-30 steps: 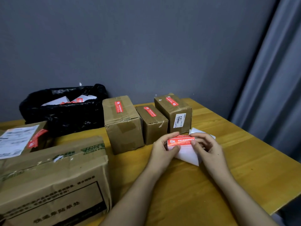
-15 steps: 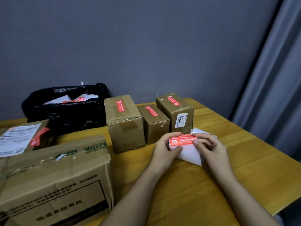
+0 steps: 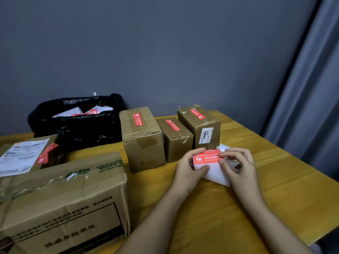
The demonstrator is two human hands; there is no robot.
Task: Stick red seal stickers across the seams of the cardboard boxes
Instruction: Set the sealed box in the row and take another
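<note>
Cardboard boxes (image 3: 143, 138) covered the wooden table (image 3: 275, 180): I counted five, one large unsealed box (image 3: 64, 198) at my left, four smaller ones already wearing red seals. A black bag (image 3: 77, 125) held scraps. My left hand (image 3: 189, 169) pinched the white backing sheet (image 3: 214, 173); my right hand (image 3: 238, 167) pinched the corner of one red seal sticker (image 3: 207, 158). It looked thin, floppy and tacky, best lifted by a corner.
</note>
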